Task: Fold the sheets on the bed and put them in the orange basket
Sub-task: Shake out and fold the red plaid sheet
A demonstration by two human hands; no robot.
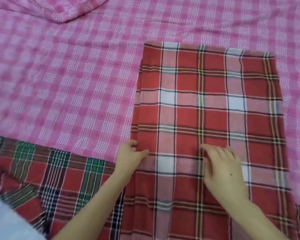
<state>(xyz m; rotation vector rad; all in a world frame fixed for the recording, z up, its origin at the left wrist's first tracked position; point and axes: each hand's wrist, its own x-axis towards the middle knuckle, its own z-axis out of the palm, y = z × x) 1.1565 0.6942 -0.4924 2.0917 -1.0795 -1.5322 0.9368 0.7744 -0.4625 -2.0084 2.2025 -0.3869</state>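
Note:
A red and white plaid sheet [210,108] lies folded into a long flat rectangle on the bed, right of centre. My left hand [130,158] grips its left edge low down, thumb on top and fingers curled under the fold. My right hand [223,168] rests flat on the sheet's middle with its fingers spread and slightly bent. A red and green plaid sheet [59,174] lies spread at the lower left, partly under the red one. The orange basket is out of sight.
A pink and white checked sheet [73,75] covers the bed beneath everything, with a raised fold [64,16] at the top left. A pale blurred patch [5,220] fills the bottom left corner.

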